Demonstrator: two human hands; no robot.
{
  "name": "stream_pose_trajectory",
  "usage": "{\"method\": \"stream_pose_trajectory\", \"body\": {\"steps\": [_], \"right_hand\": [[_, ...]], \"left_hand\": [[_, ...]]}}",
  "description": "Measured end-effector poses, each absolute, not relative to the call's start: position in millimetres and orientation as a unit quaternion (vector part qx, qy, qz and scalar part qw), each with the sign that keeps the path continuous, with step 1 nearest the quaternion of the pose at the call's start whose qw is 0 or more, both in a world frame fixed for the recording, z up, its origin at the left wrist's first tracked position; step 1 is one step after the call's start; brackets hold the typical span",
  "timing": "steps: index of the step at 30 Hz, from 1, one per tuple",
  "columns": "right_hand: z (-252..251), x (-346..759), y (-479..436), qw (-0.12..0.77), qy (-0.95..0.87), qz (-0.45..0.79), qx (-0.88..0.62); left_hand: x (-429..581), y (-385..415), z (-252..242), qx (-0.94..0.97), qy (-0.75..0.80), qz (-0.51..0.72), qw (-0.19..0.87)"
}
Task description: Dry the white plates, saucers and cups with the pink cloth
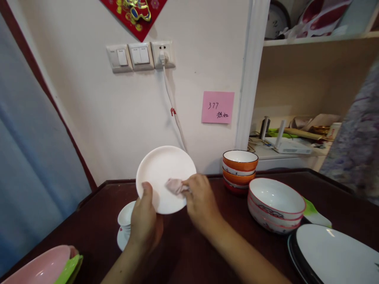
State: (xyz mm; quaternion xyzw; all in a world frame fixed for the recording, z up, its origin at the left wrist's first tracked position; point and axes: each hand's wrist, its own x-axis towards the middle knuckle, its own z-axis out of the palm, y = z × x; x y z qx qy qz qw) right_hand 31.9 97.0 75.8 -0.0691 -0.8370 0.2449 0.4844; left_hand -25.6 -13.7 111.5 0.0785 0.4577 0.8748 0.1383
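- Pink note [218, 114] on wall [201, 75], "377" on it
- Light switches [140, 55] beside socket [170, 48], plug [162, 58] in
- White router [291, 146], lower shelf [261, 153]
- Clock [274, 27], upper shelf [319, 40], partly hidden
- Bowl stack [239, 165], mostly orange, back of counter [185, 246]
- Blue curtain [32, 138], far left

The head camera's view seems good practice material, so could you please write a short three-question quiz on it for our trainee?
1. Short answer: what does the right hand hold at the white plate?
2. True or false: the pink note is stuck to the wall.
3. Multiple choice: on the outside, the top bowl of the tall bowl stack is (a) green, (b) orange, (c) blue.

Key: 1. a pale cloth; 2. true; 3. b.
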Motion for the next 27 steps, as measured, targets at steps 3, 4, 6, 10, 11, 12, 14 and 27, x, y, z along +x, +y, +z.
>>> {"method": "stream_pose_trajectory", "body": {"steps": [3,4,6,10,11,12,14,27], "right_hand": [[75,31,70,0.437,-0.860,0.262,-0.022],[76,31,67,0.436,-0.859,0.267,-0.012],[82,33,71,0.461,-0.845,0.273,-0.009],[91,41,112,0.545,-0.795,0.258,-0.069],[92,42,123,0.560,-0.785,0.249,-0.091],[93,44,133,0.570,-0.779,0.234,-0.114],[93,47,147,0.559,-0.793,0.188,-0.155],[100,52,84,0.325,-0.903,0.281,-0.006]], "left_hand": [[-33,-15,111,0.080,0.469,0.865,0.159],[-33,-15,110,0.083,0.470,0.860,0.180],[-26,-13,106,0.085,0.477,0.848,0.216],[-2,-6,100,0.082,0.491,0.821,0.280],[2,-5,99,0.084,0.490,0.814,0.300],[5,-5,100,0.084,0.491,0.808,0.313],[5,-5,102,0.076,0.505,0.806,0.298],[-22,-8,83,0.086,0.504,0.825,0.240]]}}
